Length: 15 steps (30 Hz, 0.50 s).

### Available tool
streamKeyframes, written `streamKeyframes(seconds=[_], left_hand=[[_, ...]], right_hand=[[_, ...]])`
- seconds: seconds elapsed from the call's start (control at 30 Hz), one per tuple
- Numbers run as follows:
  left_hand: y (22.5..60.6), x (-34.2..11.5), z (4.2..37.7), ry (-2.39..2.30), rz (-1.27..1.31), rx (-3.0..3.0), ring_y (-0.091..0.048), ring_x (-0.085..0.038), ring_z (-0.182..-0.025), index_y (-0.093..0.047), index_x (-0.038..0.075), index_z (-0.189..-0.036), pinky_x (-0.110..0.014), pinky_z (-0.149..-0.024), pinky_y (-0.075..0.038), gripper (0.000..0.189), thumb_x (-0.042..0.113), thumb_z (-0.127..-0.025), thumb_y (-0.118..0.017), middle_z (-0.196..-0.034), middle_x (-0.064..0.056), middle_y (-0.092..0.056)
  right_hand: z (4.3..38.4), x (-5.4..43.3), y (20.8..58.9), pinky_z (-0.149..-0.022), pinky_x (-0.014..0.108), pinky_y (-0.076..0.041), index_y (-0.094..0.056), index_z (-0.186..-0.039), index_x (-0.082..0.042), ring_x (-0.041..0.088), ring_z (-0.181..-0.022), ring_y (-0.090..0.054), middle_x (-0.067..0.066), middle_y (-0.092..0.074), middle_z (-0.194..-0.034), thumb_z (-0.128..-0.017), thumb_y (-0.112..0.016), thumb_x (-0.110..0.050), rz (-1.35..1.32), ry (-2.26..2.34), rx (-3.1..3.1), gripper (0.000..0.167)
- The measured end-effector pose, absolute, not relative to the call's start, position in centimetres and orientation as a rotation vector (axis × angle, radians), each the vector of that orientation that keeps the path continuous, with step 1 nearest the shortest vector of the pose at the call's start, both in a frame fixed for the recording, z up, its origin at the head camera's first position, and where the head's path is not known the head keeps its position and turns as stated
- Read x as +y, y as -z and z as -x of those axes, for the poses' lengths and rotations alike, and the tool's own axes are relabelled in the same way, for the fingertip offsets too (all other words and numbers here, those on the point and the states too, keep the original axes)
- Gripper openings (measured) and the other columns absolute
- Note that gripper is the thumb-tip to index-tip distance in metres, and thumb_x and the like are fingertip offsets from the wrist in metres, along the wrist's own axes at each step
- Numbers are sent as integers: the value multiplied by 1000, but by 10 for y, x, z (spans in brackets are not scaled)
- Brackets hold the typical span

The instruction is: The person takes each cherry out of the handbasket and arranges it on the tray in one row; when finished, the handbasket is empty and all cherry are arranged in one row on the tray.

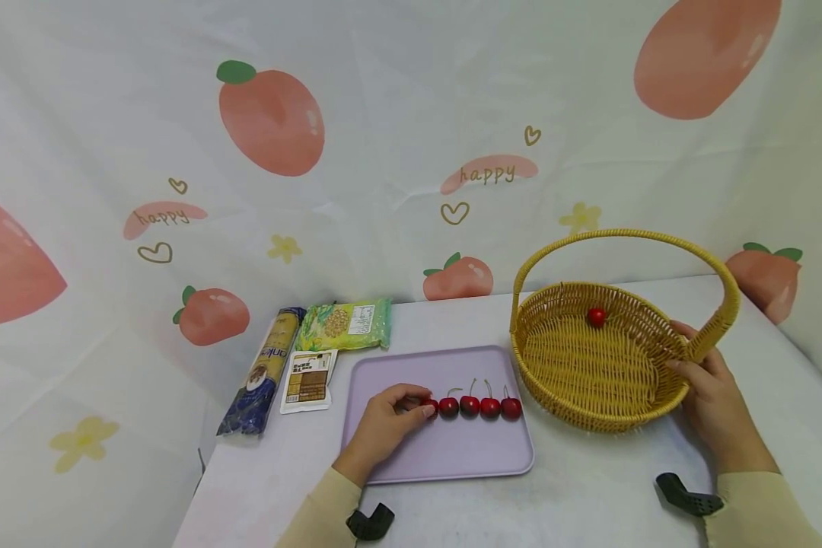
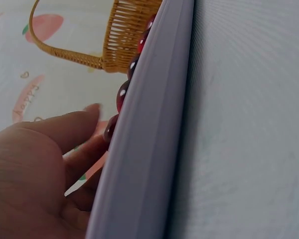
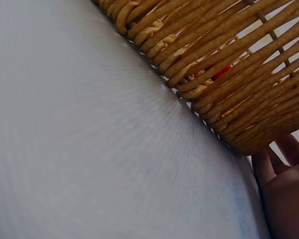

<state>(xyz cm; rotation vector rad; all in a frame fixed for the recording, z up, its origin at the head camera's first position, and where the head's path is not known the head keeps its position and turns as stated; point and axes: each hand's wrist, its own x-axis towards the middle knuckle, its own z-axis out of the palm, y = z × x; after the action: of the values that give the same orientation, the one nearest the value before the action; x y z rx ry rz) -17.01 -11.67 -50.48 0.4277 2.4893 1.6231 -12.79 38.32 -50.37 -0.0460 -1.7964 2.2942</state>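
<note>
My left hand is over the lilac tray, at the left end of a row of several dark red cherries. Thumb and index finger lie either side of the end cherry. In the left wrist view the thumb tip stands a little off it, while the index finger reaches its side. The tray's edge hides part of the lower fingers. My right hand grips the rim of the yellow wicker basket at the handle's base, thumb inside. One bright red cherry lies in the basket's far part.
Left of the tray lie a long blue and gold packet, a green and yellow bag and a small white and brown sachet. A peach-printed cloth hangs behind the table. The basket's tall handle arches above it.
</note>
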Motion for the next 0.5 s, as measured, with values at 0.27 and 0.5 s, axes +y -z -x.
streamKeyframes(seconds=[0.27,0.5], left_hand=[[502,-117,169,-1795,-281,2392,-66,-21,-96,-79,6,-121,-30,-75,-54,31,32,-113,-63,-113,-8,-76],[494,-117,169,-1959,-208,2300,-68,-28,-95,-76,-1,-124,-29,-68,-54,43,36,-117,-53,-122,-16,-75]], right_hand=[[128,383,504,-100,15,-38,-42,-168,-25,9,-138,-39,-1,-35,-162,-114,-49,-3,45,-2298,-1800,59],[127,383,505,-99,16,-39,-42,-167,-24,9,-137,-40,-1,-36,-160,-114,-49,-2,35,-2293,-1799,59]])
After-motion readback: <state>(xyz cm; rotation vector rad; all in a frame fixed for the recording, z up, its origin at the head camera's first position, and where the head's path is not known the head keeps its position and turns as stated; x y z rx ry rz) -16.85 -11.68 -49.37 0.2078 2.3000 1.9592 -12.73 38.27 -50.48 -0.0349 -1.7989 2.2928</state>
